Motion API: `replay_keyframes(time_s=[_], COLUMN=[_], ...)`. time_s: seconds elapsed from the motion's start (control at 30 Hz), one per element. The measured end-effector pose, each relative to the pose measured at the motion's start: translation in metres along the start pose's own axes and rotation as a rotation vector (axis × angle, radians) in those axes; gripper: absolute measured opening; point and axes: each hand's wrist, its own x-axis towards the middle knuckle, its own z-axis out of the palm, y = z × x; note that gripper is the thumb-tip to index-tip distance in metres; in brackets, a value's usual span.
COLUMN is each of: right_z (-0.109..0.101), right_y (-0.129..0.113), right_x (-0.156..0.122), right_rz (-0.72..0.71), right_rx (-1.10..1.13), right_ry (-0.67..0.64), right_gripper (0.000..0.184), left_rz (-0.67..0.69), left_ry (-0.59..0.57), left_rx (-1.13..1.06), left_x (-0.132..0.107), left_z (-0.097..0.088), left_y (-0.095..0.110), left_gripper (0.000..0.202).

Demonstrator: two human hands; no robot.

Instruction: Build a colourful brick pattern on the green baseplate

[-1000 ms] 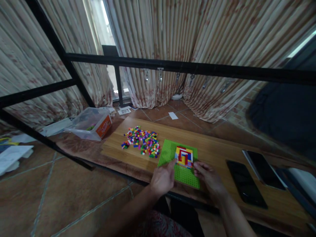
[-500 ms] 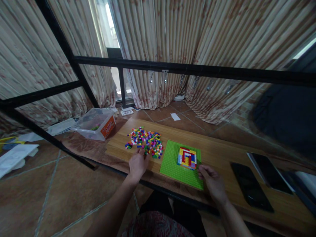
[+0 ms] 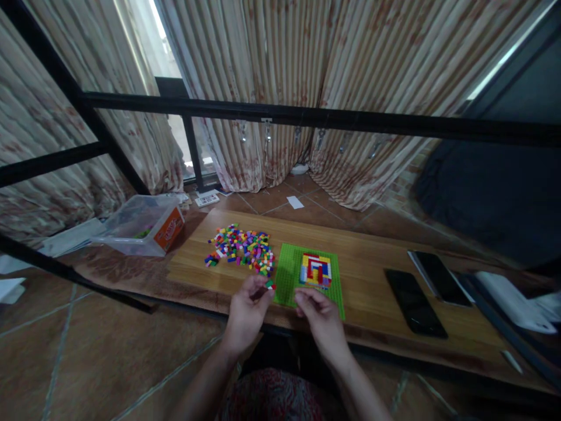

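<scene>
Between the fingertips of my left hand (image 3: 246, 310) are small toy bricks (image 3: 270, 285), green, red and whitish. That hand is just in front of the loose brick pile (image 3: 241, 247). My right hand (image 3: 322, 318) hovers over the near edge of the green baseplate (image 3: 287, 269), fingers pinched; whatever they hold is hidden. On the baseplate sits a low square build of bricks (image 3: 315, 271), in red, yellow, white and blue rings.
A clear plastic box (image 3: 140, 225) with an orange label stands left of the wooden board (image 3: 368, 275). Two dark phone-like slabs (image 3: 415, 303) lie at the right. A black metal rail (image 3: 280, 111) crosses behind, before curtains (image 3: 245, 52).
My left hand has come away from the pile with small bricks in its fingers. My right hand has moved left to the baseplate's front, closer to my left hand. The view has shifted right.
</scene>
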Motion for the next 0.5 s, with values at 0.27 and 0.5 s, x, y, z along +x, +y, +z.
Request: replay_keyframes(time_s=[0.27,0.5], right_z=[0.023,0.014], right_y=[-0.022,-0.023], right_x=[-0.015,-0.027], right_rz=[-0.067,-0.045], right_rx=[0.177,0.19], right_ry=[-0.033,-0.104], right_gripper=[0.017,0.019], left_rz=[-0.128,-0.322], left_ry=[-0.139,-0.207], left_rx=[-0.337,-0.396], left_x=[-0.016,-0.026], left_z=[0.012,0.015], left_y=[0.032,0.027], left_gripper=[0.023,0.025])
